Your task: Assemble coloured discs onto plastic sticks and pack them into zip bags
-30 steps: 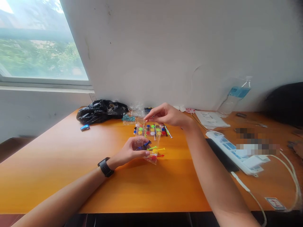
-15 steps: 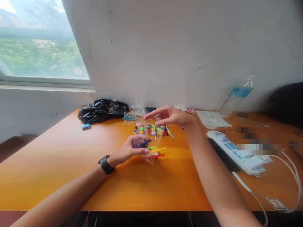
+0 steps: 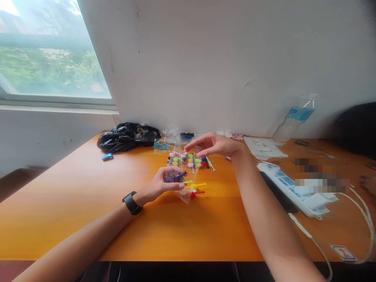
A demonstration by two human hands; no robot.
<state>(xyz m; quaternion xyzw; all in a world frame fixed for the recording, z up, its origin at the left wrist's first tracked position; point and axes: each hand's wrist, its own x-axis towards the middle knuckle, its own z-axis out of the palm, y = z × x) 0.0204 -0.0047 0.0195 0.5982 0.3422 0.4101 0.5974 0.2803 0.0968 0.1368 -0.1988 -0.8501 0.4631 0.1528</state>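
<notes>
My left hand [image 3: 164, 183] is closed round a thin clear plastic bag [image 3: 185, 199] low over the table. Dark blue plastic pieces [image 3: 174, 178] show by its fingers, in or behind the film. Just right of the thumb are small coloured plastic pieces with thin stems, among them a yellow one [image 3: 200, 185] and a red one [image 3: 199, 192]. Above and behind, my right hand [image 3: 216, 145] hovers palm down, thumb and index finger apart, with no object plainly between them. Under its fingertips lie rows of round coloured pieces [image 3: 190, 160], partly hidden by clear film.
A black plastic bag [image 3: 126, 138] lies at the back left, with a small blue packet [image 3: 107, 156] before it. To the right are a white power strip [image 3: 293, 188] with cables, a paper sheet [image 3: 264, 148] and a tilted clear bottle [image 3: 290, 121]. The wall rises behind.
My right hand has shifted slightly right and down. The clear film between the hands has sunk and changed shape. My left hand keeps its hold, almost unmoved.
</notes>
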